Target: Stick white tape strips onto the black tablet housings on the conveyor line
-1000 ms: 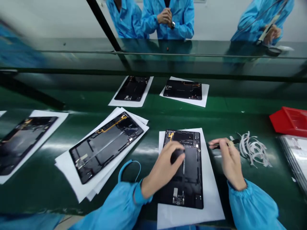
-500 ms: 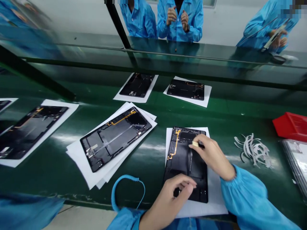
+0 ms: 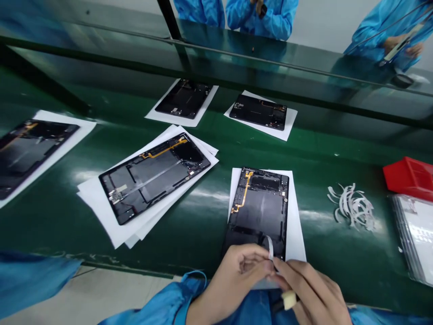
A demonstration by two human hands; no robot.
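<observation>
My left hand (image 3: 241, 275) and my right hand (image 3: 313, 291) meet over the near end of an opened tablet housing (image 3: 259, 203). A short curved white strip (image 3: 270, 246) stands up at the pinched fingertips of my left hand, with the right fingertips touching beside it. Tucked in my right hand is a small pale yellow piece (image 3: 289, 299) with a dark part next to it; its kind is unclear. The black housing has an orange flex cable (image 3: 246, 192) along its left side and lies on white paper (image 3: 295, 216). My hands cover its near edge.
Another open housing (image 3: 155, 176) lies on stacked paper to the left; more lie at the back and far left. To the right are a pile of white strips (image 3: 353, 207), a red bin (image 3: 409, 178) and stacked clear trays (image 3: 417, 234). Co-workers in blue sleeves (image 3: 262, 18) stand across the bench.
My right hand has come from the housing's far part toward me, down to my left hand. A white strip now shows at the fingertips. The camera view has tilted downward.
</observation>
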